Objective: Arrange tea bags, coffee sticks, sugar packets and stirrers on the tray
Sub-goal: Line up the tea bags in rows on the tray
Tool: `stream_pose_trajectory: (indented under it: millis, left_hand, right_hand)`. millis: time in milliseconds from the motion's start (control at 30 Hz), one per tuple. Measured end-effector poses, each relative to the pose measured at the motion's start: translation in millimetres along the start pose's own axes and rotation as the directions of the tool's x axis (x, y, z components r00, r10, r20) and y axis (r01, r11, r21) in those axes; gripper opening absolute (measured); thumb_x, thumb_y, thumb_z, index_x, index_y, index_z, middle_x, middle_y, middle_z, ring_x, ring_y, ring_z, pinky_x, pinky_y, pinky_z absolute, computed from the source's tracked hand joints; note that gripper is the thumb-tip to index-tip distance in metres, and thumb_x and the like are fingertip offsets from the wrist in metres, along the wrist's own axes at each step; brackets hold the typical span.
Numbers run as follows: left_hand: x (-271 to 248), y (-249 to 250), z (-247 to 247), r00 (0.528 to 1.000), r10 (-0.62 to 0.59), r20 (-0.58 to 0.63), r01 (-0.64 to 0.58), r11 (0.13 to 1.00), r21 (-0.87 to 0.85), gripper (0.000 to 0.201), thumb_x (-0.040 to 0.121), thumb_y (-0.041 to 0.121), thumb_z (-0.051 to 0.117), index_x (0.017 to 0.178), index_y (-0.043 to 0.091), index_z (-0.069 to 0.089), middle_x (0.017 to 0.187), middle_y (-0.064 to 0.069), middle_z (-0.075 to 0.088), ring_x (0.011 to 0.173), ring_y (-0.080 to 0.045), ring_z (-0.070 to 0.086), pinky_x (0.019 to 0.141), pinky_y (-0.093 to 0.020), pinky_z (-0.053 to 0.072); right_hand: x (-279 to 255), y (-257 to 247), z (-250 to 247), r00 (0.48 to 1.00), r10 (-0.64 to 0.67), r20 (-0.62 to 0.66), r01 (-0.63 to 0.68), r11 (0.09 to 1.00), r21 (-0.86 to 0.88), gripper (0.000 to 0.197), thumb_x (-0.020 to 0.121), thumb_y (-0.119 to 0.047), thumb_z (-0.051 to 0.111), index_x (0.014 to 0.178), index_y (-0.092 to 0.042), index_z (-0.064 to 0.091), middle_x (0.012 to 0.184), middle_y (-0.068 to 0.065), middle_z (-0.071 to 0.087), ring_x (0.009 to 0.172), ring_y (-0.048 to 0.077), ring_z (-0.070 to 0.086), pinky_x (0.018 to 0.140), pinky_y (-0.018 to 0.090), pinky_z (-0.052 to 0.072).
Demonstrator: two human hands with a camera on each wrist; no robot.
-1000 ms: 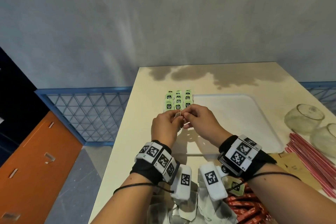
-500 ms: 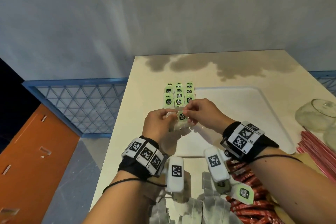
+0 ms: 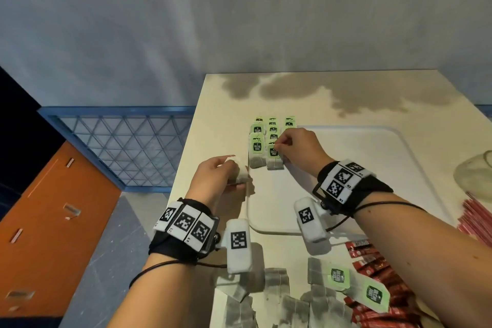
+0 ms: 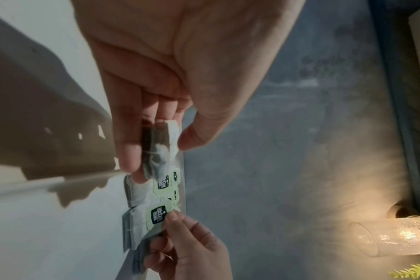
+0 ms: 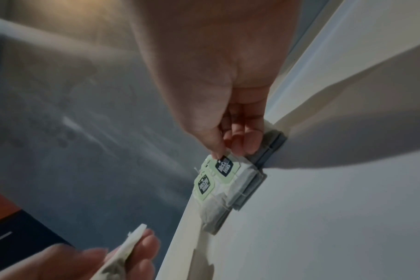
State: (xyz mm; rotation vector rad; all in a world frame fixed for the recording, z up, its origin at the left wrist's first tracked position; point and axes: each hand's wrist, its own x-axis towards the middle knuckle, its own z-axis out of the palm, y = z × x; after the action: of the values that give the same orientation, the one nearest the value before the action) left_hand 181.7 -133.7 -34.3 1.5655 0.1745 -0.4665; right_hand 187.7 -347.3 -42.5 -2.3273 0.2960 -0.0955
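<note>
Pinching a green tag [image 3: 273, 152] between thumb and forefinger, the right hand [image 3: 295, 146] sets it on the front tea bag [image 3: 274, 164] of the middle row; the other fingers curl loosely beside that bag. In the right wrist view the thumb tip [image 5: 216, 153] presses the tag's top edge.

The left hand [image 3: 217, 177] sits just off the tray's left edge, over the table [image 3: 266, 90]. Its fingers [image 4: 128, 144] and thumb are clamped on a spare tea bag [image 4: 160, 149], held edge-up, apart from the rows.

The rows [image 3: 271, 130] of tea bags lie in the far-left corner of the white tray [image 3: 372, 168], three columns wide, green tags facing up and overlapping like shingles.

Nearer the person, loose tea bags [image 3: 314, 298] lie heaped on the table, two with green tags showing. Red coffee sticks [image 3: 372, 271] are piled to their right. Pink stirrers [image 3: 476, 218] lie in a bundle at the right edge, with a clear glass [image 3: 476, 176] beyond them. A dark stain [image 3: 346, 93] marks the far end of the table.
</note>
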Motion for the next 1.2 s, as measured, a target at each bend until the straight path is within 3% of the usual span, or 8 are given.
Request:
stream_pose_trajectory:
  millis: [133,267,433,600,733,867,1067,1200]
  left_hand:
    - [-8,-2,1,0.997,0.030,0.077,-0.034,0.998,0.045,0.022,0.094,-0.005,0.048,0.110,-0.001,0.063,0.102,-0.022,0.070,0.082,-0.026,0.070,0.069,-0.030,0.062]
    - [-17,-3,11,0.993,0.100,0.065,-0.104,0.993,0.061,0.017,0.096,-0.001,0.053,0.107,-0.001,0.065,0.089,-0.014,0.072,0.076,-0.021,0.070,0.065,-0.025,0.060]
    - [-31,5,29,0.984,0.148,0.097,-0.156,0.985,0.072,0.005,0.094,0.004,0.061,0.092,0.005,0.065,0.082,-0.013,0.071,0.074,-0.022,0.071,0.065,-0.029,0.059]
    - [-40,5,44,0.963,0.269,0.013,-0.264,0.933,0.243,0.015,0.083,0.014,0.074,0.094,0.014,0.065,0.085,-0.003,0.074,0.082,-0.017,0.072,0.072,-0.036,0.058]
    - [-53,5,56,0.902,0.430,0.026,-0.389,0.788,0.478,0.012,0.081,0.025,0.075,0.091,0.023,0.069,0.085,0.012,0.071,0.083,-0.004,0.066,0.071,-0.020,0.048]
    - [-64,5,70,0.904,0.422,0.069,-0.409,0.805,0.430,0.022,0.077,0.029,0.079,0.093,0.021,0.066,0.084,0.011,0.071,0.076,0.005,0.064,0.060,-0.007,0.043]
    - [-55,6,69,0.914,0.405,0.016,-0.387,0.862,0.327,0.012,0.083,0.013,0.071,0.081,0.018,0.061,0.076,0.002,0.068,0.073,-0.017,0.069,0.072,-0.034,0.058]
    - [-41,0,65,0.952,0.302,0.053,-0.306,0.923,0.233,0.006,0.087,0.008,0.069,0.084,0.012,0.067,0.078,-0.009,0.073,0.076,-0.023,0.074,0.071,-0.036,0.057]
  right_hand:
    - [-5,0,-1,1.000,0.005,-0.026,-0.006,1.000,-0.028,0.002,0.090,-0.015,0.067,0.088,-0.014,0.068,0.080,-0.002,0.063,0.081,0.014,0.057,0.072,0.021,0.039]
    - [-24,-5,-7,0.999,0.001,-0.052,0.006,0.989,0.148,0.017,0.088,-0.026,0.072,0.099,-0.012,0.071,0.090,0.002,0.069,0.078,0.015,0.062,0.070,0.024,0.046]
    - [-67,-25,-15,0.991,-0.074,0.108,0.027,0.923,0.385,0.018,0.086,-0.025,0.074,0.092,-0.009,0.072,0.084,0.006,0.072,0.065,0.012,0.065,0.058,0.020,0.049]
    - [-86,-22,-22,0.999,-0.053,-0.008,0.052,0.944,0.326,0.020,0.085,-0.022,0.073,0.072,-0.010,0.064,0.068,0.006,0.064,0.065,0.014,0.057,0.067,0.036,0.050]
    - [-93,-25,-30,0.996,-0.012,-0.089,0.035,0.966,0.258,0.018,0.083,-0.016,0.069,0.070,-0.011,0.058,0.062,-0.002,0.059,0.058,0.012,0.054,0.063,0.030,0.045]
    - [-100,-29,-32,0.991,-0.036,-0.129,0.063,0.975,0.214,0.016,0.084,-0.018,0.069,0.071,-0.013,0.060,0.069,0.003,0.066,0.068,0.018,0.065,0.067,0.034,0.053]
    - [-107,-27,-37,0.997,-0.075,-0.035,0.082,0.940,0.330,0.013,0.090,-0.025,0.067,0.085,-0.013,0.073,0.079,0.002,0.074,0.078,0.019,0.071,0.074,0.038,0.060]
    - [-100,-13,-41,0.999,0.017,-0.050,0.004,0.919,0.395,0.014,0.089,-0.017,0.070,0.101,-0.009,0.069,0.089,0.005,0.070,0.073,0.020,0.068,0.066,0.033,0.058]
